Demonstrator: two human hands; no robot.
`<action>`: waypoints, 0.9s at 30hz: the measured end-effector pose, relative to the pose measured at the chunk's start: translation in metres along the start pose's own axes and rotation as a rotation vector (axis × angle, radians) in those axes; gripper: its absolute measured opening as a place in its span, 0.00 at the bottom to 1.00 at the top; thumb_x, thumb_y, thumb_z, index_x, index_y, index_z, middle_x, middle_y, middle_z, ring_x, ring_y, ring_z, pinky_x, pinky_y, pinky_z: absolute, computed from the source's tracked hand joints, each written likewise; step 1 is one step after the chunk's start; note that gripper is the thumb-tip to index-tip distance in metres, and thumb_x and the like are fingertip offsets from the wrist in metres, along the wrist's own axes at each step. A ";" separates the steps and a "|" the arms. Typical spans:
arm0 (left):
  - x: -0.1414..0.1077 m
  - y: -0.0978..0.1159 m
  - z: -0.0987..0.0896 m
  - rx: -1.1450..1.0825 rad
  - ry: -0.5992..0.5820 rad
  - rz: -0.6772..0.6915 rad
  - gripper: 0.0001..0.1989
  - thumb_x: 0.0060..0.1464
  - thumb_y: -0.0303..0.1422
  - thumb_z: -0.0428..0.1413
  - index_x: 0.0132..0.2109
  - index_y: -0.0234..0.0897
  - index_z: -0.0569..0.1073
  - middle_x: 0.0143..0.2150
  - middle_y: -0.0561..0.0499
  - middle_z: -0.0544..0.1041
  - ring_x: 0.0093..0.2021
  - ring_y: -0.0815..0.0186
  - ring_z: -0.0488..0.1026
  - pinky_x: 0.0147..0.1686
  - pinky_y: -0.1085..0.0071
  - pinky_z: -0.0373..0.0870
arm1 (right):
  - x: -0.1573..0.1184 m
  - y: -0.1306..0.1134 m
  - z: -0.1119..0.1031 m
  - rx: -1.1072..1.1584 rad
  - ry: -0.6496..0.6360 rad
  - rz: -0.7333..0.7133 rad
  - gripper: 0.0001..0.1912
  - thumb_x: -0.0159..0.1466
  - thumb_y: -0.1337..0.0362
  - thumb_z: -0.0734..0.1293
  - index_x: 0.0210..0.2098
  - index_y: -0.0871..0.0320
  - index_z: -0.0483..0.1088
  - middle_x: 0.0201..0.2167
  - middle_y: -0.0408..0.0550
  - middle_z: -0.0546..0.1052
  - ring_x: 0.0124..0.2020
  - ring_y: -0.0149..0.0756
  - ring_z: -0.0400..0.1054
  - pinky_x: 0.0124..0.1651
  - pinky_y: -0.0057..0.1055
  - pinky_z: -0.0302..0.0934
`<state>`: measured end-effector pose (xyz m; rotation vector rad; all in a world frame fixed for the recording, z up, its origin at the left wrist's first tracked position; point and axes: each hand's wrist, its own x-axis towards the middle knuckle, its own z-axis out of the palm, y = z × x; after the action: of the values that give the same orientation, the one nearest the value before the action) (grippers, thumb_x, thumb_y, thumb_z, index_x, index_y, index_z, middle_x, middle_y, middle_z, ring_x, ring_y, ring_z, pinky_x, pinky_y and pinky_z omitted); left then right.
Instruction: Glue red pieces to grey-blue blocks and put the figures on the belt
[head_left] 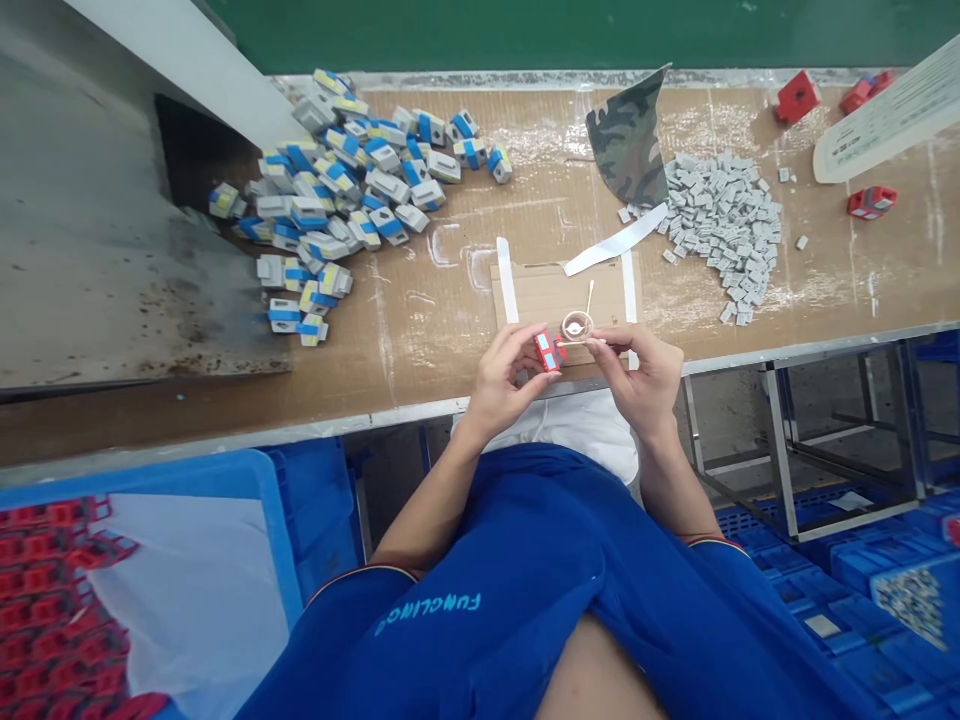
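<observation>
My left hand (510, 378) pinches a small red plastic part (549, 351) with a light blue face between thumb and fingers. My right hand (636, 377) holds a thin wooden stick (575, 343) between its fingertips, and the stick's tip reaches the red part. Just beyond the hands, a small round dish (577, 325) with white paste in it sits on a cardboard pad (532, 297). A second stick (589, 298) rises from the dish. Both hands hover over the table's near edge.
Blue-and-grey components (345, 200) lie heaped on the brown-covered table at left, beside a grey metal chute (112, 220). Small grey pieces (724, 235) form a pile at right, near a camouflage cloth (626, 135). A blue crate (187, 480) of red parts sits below left.
</observation>
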<state>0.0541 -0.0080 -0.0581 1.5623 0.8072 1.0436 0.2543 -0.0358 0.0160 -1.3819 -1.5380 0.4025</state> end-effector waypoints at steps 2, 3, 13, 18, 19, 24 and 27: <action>0.000 0.001 0.000 0.000 0.003 0.011 0.30 0.63 0.38 0.69 0.68 0.43 0.72 0.61 0.41 0.73 0.46 0.64 0.83 0.42 0.67 0.87 | 0.000 0.001 0.000 -0.024 -0.011 0.001 0.06 0.73 0.59 0.72 0.39 0.50 0.81 0.35 0.42 0.88 0.29 0.32 0.79 0.33 0.29 0.73; 0.000 0.001 0.000 0.000 0.005 0.013 0.30 0.63 0.38 0.69 0.68 0.43 0.72 0.61 0.41 0.73 0.46 0.64 0.83 0.42 0.67 0.87 | -0.001 0.001 0.001 -0.038 -0.019 0.004 0.06 0.73 0.59 0.72 0.39 0.50 0.81 0.35 0.42 0.88 0.29 0.33 0.79 0.33 0.30 0.74; -0.001 0.000 0.000 -0.001 0.001 -0.014 0.30 0.63 0.39 0.68 0.69 0.42 0.72 0.61 0.41 0.74 0.46 0.65 0.83 0.43 0.69 0.86 | 0.001 -0.002 0.000 -0.121 -0.109 -0.085 0.07 0.74 0.59 0.70 0.40 0.48 0.80 0.35 0.43 0.88 0.32 0.35 0.80 0.36 0.31 0.74; -0.001 0.001 0.000 -0.009 -0.002 -0.003 0.30 0.64 0.39 0.68 0.69 0.42 0.72 0.60 0.41 0.73 0.47 0.65 0.83 0.44 0.69 0.86 | 0.002 -0.008 -0.004 -0.137 -0.155 -0.094 0.08 0.75 0.60 0.69 0.38 0.49 0.79 0.32 0.41 0.86 0.29 0.33 0.78 0.35 0.31 0.72; -0.001 0.002 0.000 -0.011 -0.002 0.002 0.30 0.64 0.39 0.68 0.69 0.42 0.72 0.60 0.41 0.73 0.46 0.65 0.83 0.44 0.70 0.86 | 0.002 -0.009 -0.005 -0.134 -0.156 -0.104 0.07 0.74 0.60 0.70 0.38 0.49 0.78 0.31 0.41 0.86 0.29 0.33 0.78 0.34 0.30 0.71; -0.001 0.003 0.000 -0.018 -0.003 -0.006 0.29 0.64 0.38 0.68 0.69 0.42 0.72 0.61 0.41 0.73 0.47 0.64 0.83 0.44 0.69 0.86 | 0.001 -0.009 -0.006 -0.112 -0.136 -0.091 0.06 0.74 0.60 0.71 0.39 0.49 0.79 0.32 0.41 0.86 0.29 0.33 0.78 0.35 0.30 0.72; -0.002 0.002 0.000 -0.024 -0.013 -0.029 0.30 0.65 0.39 0.67 0.69 0.43 0.71 0.62 0.40 0.72 0.48 0.63 0.83 0.47 0.67 0.87 | 0.000 -0.007 -0.008 -0.100 -0.091 -0.043 0.05 0.73 0.59 0.71 0.40 0.48 0.80 0.35 0.42 0.87 0.33 0.36 0.81 0.37 0.32 0.75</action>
<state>0.0530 -0.0101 -0.0566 1.5320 0.8032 1.0174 0.2567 -0.0403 0.0250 -1.4214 -1.6794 0.3704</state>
